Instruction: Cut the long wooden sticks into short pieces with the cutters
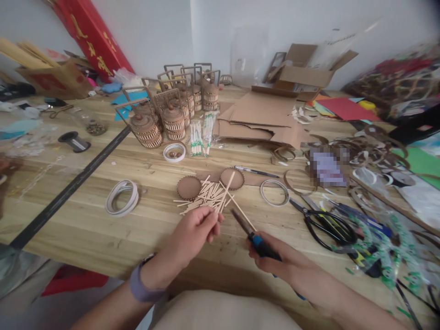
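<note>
My left hand [202,224] pinches a few thin wooden sticks [227,190] that point up and away over the table. My right hand [271,256] grips a pair of shears [259,245] with blue-and-black handles; the dark blades point toward my left hand, a short gap from it. Another long stick [243,211] slants down to the blades; whether my right hand touches it I cannot tell. Beyond my left hand lies a loose heap of short cut sticks [206,197]. Two round brown cardboard discs with beaded rims, a left disc [189,188] and a right disc [232,178], border the heap.
Several small woven lidded baskets [174,121] with tall handles stand at the back, beside wrapped stick bundles [201,133]. Tape rolls [122,198], a white ring [275,192], a pen [256,172] and black scissors [326,227] lie around. Cardboard sheets [257,110] and paper strips clutter the right.
</note>
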{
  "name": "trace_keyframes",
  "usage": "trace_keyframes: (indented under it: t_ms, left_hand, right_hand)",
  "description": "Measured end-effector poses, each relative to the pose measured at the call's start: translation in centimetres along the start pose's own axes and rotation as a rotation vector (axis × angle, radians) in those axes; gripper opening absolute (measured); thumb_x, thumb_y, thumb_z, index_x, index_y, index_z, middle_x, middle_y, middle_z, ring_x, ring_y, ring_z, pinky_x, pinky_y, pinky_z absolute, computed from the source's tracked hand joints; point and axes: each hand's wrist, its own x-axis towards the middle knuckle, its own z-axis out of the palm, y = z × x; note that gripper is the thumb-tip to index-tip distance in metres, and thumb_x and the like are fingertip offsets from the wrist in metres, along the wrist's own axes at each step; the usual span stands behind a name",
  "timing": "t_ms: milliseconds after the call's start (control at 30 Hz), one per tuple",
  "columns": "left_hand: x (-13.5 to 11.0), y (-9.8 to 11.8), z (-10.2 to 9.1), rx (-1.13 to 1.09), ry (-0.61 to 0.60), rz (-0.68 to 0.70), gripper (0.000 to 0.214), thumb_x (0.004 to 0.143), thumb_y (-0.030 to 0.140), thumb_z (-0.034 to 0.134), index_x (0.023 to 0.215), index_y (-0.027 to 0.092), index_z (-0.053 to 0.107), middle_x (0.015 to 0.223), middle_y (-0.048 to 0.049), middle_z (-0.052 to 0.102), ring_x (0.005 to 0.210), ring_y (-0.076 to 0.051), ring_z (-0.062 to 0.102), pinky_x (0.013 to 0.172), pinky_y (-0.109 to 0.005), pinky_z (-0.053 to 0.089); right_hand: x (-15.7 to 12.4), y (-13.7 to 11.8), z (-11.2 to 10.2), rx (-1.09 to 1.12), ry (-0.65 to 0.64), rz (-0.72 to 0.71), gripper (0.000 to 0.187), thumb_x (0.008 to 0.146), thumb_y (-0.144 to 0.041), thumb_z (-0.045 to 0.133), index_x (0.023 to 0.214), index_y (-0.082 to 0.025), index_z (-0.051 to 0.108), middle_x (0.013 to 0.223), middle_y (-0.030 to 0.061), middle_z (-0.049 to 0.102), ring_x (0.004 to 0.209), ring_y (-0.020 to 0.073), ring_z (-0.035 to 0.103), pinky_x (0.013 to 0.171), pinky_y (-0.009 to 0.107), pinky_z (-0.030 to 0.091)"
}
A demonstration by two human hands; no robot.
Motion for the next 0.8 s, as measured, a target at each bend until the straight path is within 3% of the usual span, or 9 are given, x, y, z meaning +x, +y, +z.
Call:
trace_keyframes:
  t_ms: [67, 133, 233, 300, 400, 500, 800]
  left_hand:
    - [0.1, 0.2, -0.5, 0.124, 0.009, 0.016, 0.029, 0.094, 0.04, 0.041, 0.082, 0.018, 0.056, 0.066, 0.0027, 0.055, 0.057, -0.012, 0.049, 0.057, -0.024, 0.038]
    - [0.2, 0.2, -0.5, 0.31, 0.001, 0.044, 0.028, 0.095, 0.034, 0.039, 0.079, 0.019, 0.055, 0.064, 0.0018, 0.056, 0.059, -0.015, 0.052, 0.06, -0.027, 0.039]
    - [0.2, 0.0, 0.4, 0.606, 0.034, 0.14, 0.027, 0.095, 0.024, 0.038, 0.074, 0.019, 0.055, 0.067, -0.002, 0.06, 0.066, -0.018, 0.056, 0.066, -0.03, 0.04]
    - [0.1, 0.0, 1.1, 0.759, 0.047, 0.177, 0.024, 0.094, 0.018, 0.038, 0.079, 0.018, 0.058, 0.076, -0.0058, 0.065, 0.074, -0.021, 0.06, 0.07, -0.032, 0.042]
    - [-0.1, 0.1, 1.7, 0.934, 0.045, 0.169, 0.025, 0.092, 0.009, 0.037, 0.093, 0.016, 0.061, 0.089, -0.0105, 0.069, 0.084, -0.025, 0.064, 0.075, -0.035, 0.045]
    - [-0.1, 0.2, 1.9, 1.045, 0.044, 0.171, 0.032, 0.089, 0.003, 0.034, 0.103, 0.015, 0.061, 0.097, -0.0122, 0.07, 0.091, -0.028, 0.065, 0.079, -0.038, 0.047]
    - [0.1, 0.5, 2.6, 1.188, 0.004, 0.11, 0.035, 0.091, 0.002, 0.031, 0.102, 0.015, 0.062, 0.096, -0.0123, 0.07, 0.089, -0.028, 0.067, 0.076, -0.039, 0.052]
  right_hand:
    - [0.0, 0.0, -0.2, -0.187, 0.121, -0.09, 0.016, 0.089, -0.037, 0.047, 0.085, -0.022, 0.054, 0.078, 0.0027, 0.061, 0.074, 0.0199, 0.059, 0.067, 0.032, 0.048]
    - [0.4, -0.6, -0.4, -0.359, 0.299, -0.264, 0.014, 0.093, -0.033, 0.043, 0.088, -0.023, 0.051, 0.082, 0.0053, 0.062, 0.075, 0.0209, 0.06, 0.068, 0.034, 0.049]
    - [1.5, -1.5, -0.4, -0.554, 0.51, -0.54, 0.01, 0.095, -0.024, 0.044, 0.102, -0.022, 0.05, 0.117, 0.0139, 0.061, 0.106, 0.0259, 0.061, 0.083, 0.037, 0.05]
    - [2.6, -1.7, 0.1, -0.675, 0.568, -0.608, 0.013, 0.095, -0.022, 0.046, 0.107, -0.022, 0.049, 0.129, 0.0158, 0.056, 0.114, 0.0286, 0.058, 0.087, 0.039, 0.05]
    - [4.1, -1.3, 1.0, -0.855, 0.621, -0.554, 0.008, 0.094, -0.028, 0.049, 0.096, -0.02, 0.051, 0.101, 0.0132, 0.065, 0.087, 0.0295, 0.065, 0.069, 0.038, 0.052]
    - [4.9, -0.5, 1.7, -0.952, 0.672, -0.484, 0.016, 0.094, -0.034, 0.05, 0.083, -0.022, 0.048, 0.078, 0.0063, 0.06, 0.064, 0.026, 0.062, 0.054, 0.034, 0.045]
    - [5.0, -0.1, 1.8, -0.861, 0.639, -0.364, 0.021, 0.093, -0.038, 0.052, 0.08, -0.023, 0.045, 0.079, 0.0037, 0.06, 0.064, 0.0221, 0.062, 0.054, 0.029, 0.039]
